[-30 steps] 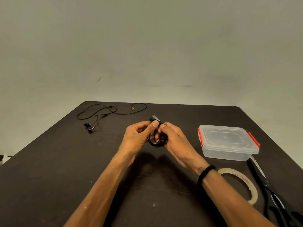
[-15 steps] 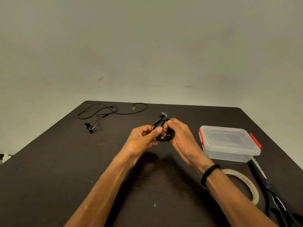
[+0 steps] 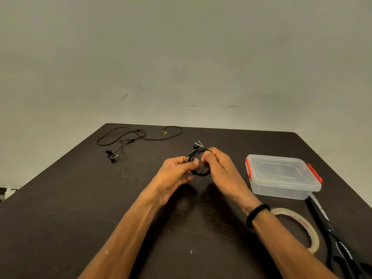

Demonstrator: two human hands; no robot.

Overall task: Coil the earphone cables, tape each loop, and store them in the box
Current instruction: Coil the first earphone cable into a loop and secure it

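A coiled black earphone cable (image 3: 198,172) hangs between both hands above the middle of the table. My left hand (image 3: 174,177) pinches the coil's left side with thumb and fingers. My right hand (image 3: 218,168) grips its right side, thumb on top; the earbuds stick out just beyond the fingers. A second black earphone (image 3: 128,138) lies uncoiled at the far left of the table. The clear plastic box (image 3: 281,176) with red clips stands lidded at the right. A roll of clear tape (image 3: 302,224) lies flat near my right forearm.
Black scissors (image 3: 334,232) lie along the right edge of the dark table (image 3: 60,208), just in front of the box. A plain wall rises behind the table's far edge.
Both hands have shifted slightly right and the coil has turned between them; my left thumb now pinches lower on the loop, and the earbud ends poke out beyond my right fingers.
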